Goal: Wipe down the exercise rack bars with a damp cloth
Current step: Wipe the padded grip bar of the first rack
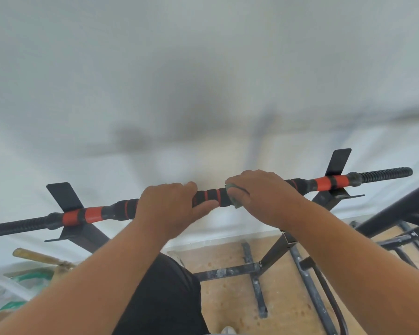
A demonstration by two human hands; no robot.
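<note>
Nearest of all, two bare forearms are stretched forward over a dark-clothed leg (169,298). At their ends the bar (211,195) is gripped from above: the left hand (172,204) is wrapped round the black foam grip, thumb underneath, while the right hand (269,197) is closed round a grey-green cloth (235,198) pressed against the bar just beside it. The hands are held near each other at mid-bar. The bar is laid across two black cradles (65,197), with orange bands and ribbed ends showing outward. It is judged stiff and steady on its rests; the foam is likely soft and grippy, so firm squeezing and twisting are called for. The cloth is judged limp and best bunched in the palm. Below, the rack's scuffed black frame (228,272) is seen standing on a tan, speckled floor (228,305). Clutter is glimpsed at the lower left, too blurred to name. Beyond, a pale wall (203,68) is smeared with shadow.
</note>
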